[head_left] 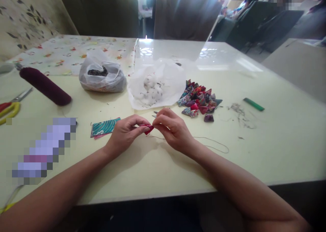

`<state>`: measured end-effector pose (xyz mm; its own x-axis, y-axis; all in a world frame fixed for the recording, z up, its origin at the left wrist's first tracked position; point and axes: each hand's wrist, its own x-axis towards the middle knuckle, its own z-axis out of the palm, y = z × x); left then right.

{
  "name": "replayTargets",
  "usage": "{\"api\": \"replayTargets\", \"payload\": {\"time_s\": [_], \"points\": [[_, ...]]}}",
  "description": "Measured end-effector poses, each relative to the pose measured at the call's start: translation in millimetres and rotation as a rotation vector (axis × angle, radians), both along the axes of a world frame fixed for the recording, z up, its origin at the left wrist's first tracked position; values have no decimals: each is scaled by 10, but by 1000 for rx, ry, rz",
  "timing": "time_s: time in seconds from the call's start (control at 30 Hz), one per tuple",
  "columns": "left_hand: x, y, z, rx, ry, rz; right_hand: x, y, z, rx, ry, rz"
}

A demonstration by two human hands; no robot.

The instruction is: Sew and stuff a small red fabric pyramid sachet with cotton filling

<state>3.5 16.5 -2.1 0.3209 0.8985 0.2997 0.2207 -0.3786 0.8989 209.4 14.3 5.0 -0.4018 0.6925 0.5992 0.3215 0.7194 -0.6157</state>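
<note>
My left hand (129, 130) pinches a small folded piece of red fabric (148, 129) between thumb and fingers. At the fabric's right end, the fingertips of my right hand (171, 127) are pressed together; what they grip is too small to make out. A thin dark thread (216, 149) trails from near the fabric, passes under my right hand and loops on the table. Pointed metal tips (155, 114) show just behind my right fingers, the rest of that tool hidden. Beside my left hand lie patterned teal fabric pieces (105, 127), with pink cloth under them.
Small stuffed fabric pieces (200, 98) are heaped beyond my right hand. White stuffing (152, 91) lies on a plastic sheet (173, 77), near a plastic bag (102, 81). Scissors (11, 111), a maroon cylinder (46, 86) and a green strip (254, 104) also lie on the table (270, 150).
</note>
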Motion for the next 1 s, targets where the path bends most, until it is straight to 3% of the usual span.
{"api": "replayTargets", "payload": {"time_s": [0.27,1.0], "points": [[2,-18,38,28,-6,-7,35,16,13,74,-80,-73],[-2,-24,39,36,-24,3,48,18,35,15,-72,-14]]}}
